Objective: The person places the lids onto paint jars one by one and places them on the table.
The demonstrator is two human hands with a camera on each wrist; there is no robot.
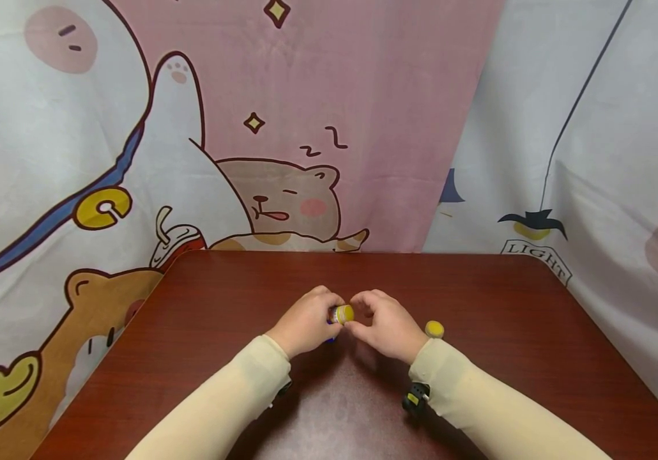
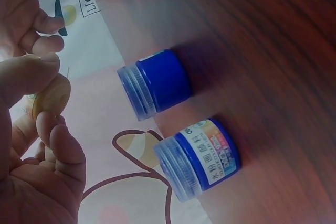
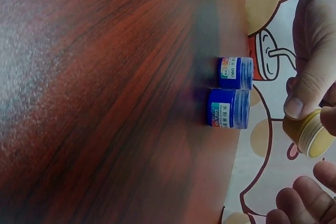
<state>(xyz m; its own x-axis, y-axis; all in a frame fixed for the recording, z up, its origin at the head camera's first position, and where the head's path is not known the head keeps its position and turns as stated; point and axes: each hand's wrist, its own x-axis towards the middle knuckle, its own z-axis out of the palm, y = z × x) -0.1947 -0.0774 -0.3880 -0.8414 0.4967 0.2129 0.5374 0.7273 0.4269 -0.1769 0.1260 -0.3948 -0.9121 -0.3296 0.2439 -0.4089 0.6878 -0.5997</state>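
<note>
A small yellow paint jar (image 1: 343,314) is held by my left hand (image 1: 306,322) above the middle of the table. Thumb and fingers pinch its sides, and its lid end points toward the other hand, as the right wrist view shows the jar (image 3: 315,139). My right hand (image 1: 389,327) hovers just to the right, fingers loosely bent, with a small gap to the jar. Two blue paint jars with clear lids, one plain-sided (image 2: 164,80) and one with its label showing (image 2: 202,156), stand on the table near the left hand. In the head view that hand mostly hides them.
Another yellow-topped jar (image 1: 435,329) stands beside the right wrist. The dark red wooden table (image 1: 237,281) has its far edge against a cartoon-printed curtain (image 1: 398,128). A small black device (image 1: 415,397) is strapped at the right sleeve.
</note>
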